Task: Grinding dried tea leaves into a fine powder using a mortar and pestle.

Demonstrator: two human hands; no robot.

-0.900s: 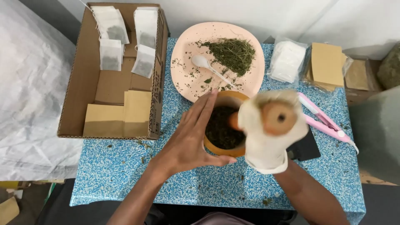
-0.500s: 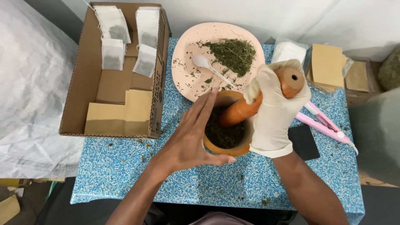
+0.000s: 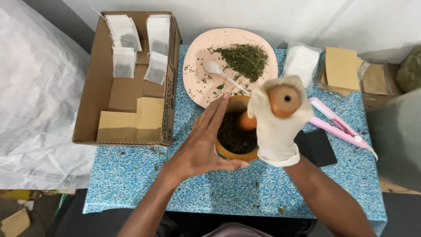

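A wooden mortar [image 3: 232,153] with dark crushed herbs inside stands on the blue speckled table [image 3: 131,175]. My left hand [image 3: 201,142], bare with fingers stretched, rests flat against the mortar's left side. My right hand [image 3: 276,125], in a white glove, grips an orange-brown wooden pestle [image 3: 284,101], which stands nearly upright with its lower end in the mortar. Behind the mortar lies a pink plate [image 3: 197,74] with a heap of dried green herbs [image 3: 243,59] and a white spoon [image 3: 219,72].
A cardboard box [image 3: 127,92] at the left holds filled white tea bags [image 3: 123,61] and tan envelopes [image 3: 131,118]. At the right lie a pink sealing tool [image 3: 337,125], a black pad [image 3: 318,147], a clear bag of white sachets [image 3: 300,63] and tan envelopes [image 3: 342,68].
My right hand has swung the pestle from a rightward tilt back to nearly upright, its top now facing the camera. The left hand has stayed on the mortar.
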